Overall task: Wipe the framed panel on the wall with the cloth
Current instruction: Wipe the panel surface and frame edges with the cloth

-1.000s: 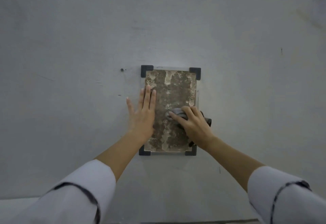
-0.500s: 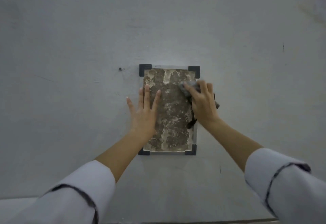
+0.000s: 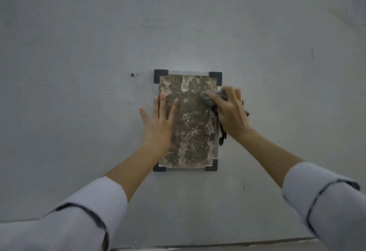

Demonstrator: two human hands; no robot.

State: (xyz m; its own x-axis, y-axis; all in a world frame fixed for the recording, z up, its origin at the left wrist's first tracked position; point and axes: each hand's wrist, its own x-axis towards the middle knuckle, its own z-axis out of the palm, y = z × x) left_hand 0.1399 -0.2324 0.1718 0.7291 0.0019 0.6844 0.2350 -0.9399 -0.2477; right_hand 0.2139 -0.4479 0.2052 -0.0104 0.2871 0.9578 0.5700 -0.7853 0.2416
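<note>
Panel (image 3: 190,120), framed, fixed flat to grey wall (image 3: 79,52), roughly mid-view; small screw or hole (image 3: 132,74) in the wall just left of its top corner.

Left hand (image 3: 158,126): open, fingers spread, palm flat against the panel's left edge and the wall beside it. Holds nothing. Reads as a brace. Advice: keep it planted and light, so the panel does not rock on its fixings while the other hand scrubs.

Panel face: tall rectangle, mottled dark brown with pale cream patches and streaks, one pale streak near top centre. Rough, crusted look; whether that is dirt or the finish, cannot tell. Thin pale frame, dark corner pieces (image 3: 160,75) at all four corners.

Right hand (image 3: 229,110): fingers curled over bunched grey cloth (image 3: 208,98), pressing it on the upper right of the panel, near the top right corner. A dark tail of cloth hangs below the palm past the right frame edge.

Judgement: wiping stroke under way, most of the face likely to go. Work in overlapping passes with even pressure, gather the loose tail so it does not snag a corner piece, and mind the frame edge.
</note>
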